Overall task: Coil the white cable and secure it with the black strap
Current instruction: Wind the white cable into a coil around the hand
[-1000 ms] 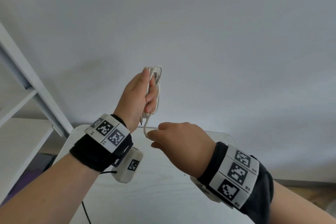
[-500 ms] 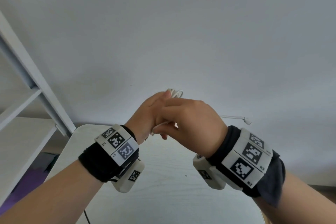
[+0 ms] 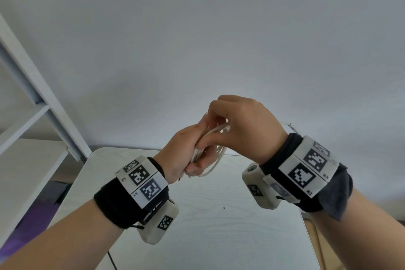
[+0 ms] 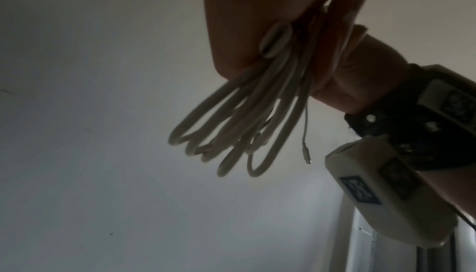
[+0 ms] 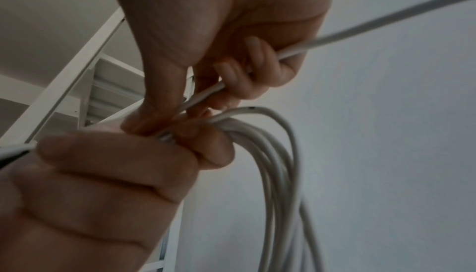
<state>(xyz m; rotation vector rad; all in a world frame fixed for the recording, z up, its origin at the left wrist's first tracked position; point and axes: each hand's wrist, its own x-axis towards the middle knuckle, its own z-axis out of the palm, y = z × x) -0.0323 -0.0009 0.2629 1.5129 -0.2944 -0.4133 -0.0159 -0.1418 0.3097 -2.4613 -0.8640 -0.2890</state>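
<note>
My left hand [image 3: 197, 160] grips a bundle of white cable [image 3: 215, 159] coiled into several loops, raised above the table. In the left wrist view the loops [image 4: 231, 125] hang below the fist, and a thin end with a small connector [image 4: 306, 155] dangles beside them. My right hand [image 3: 211, 132] sits just above the left, fingers curled round one free strand [image 5: 386, 16] where it meets the coil [image 5: 273, 154]. That strand's tail [image 3: 287, 125] pokes out behind my right wrist. The black strap is not visible in any view.
Under both hands is a white table [image 3: 219, 237] with rounded far corners. A white shelf frame [image 3: 54, 114] stands to the left, against a plain grey wall. A thin black cord [image 3: 111, 261] hangs at the table's near edge.
My right hand rose from below the coil to above my left hand, bringing the free strand over. The left hand sank and tilted the coil. The loose end swung out to the right.
</note>
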